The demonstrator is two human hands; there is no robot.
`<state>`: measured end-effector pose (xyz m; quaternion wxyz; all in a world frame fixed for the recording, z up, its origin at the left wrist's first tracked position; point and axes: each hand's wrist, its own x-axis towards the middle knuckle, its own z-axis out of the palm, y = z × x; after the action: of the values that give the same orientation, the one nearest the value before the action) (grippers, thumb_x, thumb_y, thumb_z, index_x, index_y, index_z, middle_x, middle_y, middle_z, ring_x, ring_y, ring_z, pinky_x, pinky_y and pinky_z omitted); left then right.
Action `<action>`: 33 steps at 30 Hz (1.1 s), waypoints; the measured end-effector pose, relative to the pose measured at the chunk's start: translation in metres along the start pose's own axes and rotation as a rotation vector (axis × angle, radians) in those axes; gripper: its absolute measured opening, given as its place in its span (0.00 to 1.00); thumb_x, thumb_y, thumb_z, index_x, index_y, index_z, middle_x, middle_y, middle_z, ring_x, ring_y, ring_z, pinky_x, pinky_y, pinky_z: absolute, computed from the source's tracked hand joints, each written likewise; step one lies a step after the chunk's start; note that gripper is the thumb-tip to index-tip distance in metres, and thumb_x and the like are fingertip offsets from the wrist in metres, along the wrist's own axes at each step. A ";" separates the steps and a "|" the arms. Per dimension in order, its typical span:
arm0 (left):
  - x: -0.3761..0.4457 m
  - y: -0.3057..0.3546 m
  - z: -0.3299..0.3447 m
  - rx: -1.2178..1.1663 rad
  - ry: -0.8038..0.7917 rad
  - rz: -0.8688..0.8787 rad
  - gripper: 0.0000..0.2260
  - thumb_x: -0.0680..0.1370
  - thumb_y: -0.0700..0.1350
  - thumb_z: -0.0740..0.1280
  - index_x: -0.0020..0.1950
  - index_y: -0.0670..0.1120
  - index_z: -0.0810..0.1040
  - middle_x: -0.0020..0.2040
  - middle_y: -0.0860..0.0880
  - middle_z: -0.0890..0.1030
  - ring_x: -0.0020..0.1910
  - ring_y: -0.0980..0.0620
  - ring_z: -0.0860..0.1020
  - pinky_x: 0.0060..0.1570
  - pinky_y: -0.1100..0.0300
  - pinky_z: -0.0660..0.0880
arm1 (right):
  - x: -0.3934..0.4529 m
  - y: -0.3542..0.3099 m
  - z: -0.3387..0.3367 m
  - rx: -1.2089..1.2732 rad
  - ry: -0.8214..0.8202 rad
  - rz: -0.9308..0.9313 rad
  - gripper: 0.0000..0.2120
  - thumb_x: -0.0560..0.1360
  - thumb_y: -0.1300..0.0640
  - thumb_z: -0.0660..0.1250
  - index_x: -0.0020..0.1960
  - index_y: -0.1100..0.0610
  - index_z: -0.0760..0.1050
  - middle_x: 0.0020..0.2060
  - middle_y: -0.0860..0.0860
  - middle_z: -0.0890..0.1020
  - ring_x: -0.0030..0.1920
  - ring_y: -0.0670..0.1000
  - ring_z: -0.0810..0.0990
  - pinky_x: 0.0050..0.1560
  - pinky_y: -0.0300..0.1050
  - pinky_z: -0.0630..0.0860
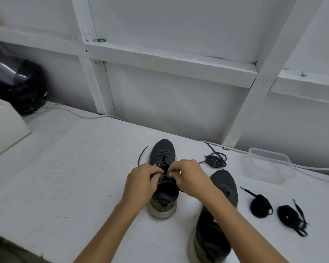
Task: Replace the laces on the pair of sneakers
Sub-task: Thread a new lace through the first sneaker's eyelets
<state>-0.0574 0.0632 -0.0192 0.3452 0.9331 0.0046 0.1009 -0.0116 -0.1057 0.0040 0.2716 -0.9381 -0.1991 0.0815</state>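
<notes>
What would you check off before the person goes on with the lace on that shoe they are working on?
1. Both hands on the lace: ok. The left hand and right hand pinch it over the left sneaker.
2. Shoe stands steady on the table: ok, upright on its sole.
3. Lace end free of snags: ok, the loose lace end lies clear on the table.
4. Which eyelet comes next: cannot tell, the fingers hide it.
5. Spare laces within reach: ok, the two black lace bundles lie to the right.
6. Right sneaker laced: cannot tell, the forearm covers it.
</notes>
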 end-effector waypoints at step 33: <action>-0.010 -0.002 -0.038 -0.314 0.115 -0.105 0.08 0.78 0.43 0.68 0.45 0.57 0.81 0.41 0.61 0.82 0.41 0.59 0.79 0.36 0.73 0.72 | -0.026 0.011 -0.020 0.273 0.144 0.401 0.07 0.73 0.56 0.65 0.40 0.54 0.80 0.33 0.48 0.84 0.34 0.48 0.83 0.35 0.37 0.77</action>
<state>-0.0743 0.0888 0.0057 0.4907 0.8588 0.0574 0.1354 -0.0262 -0.1350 0.0158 0.3877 -0.9168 0.0238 0.0927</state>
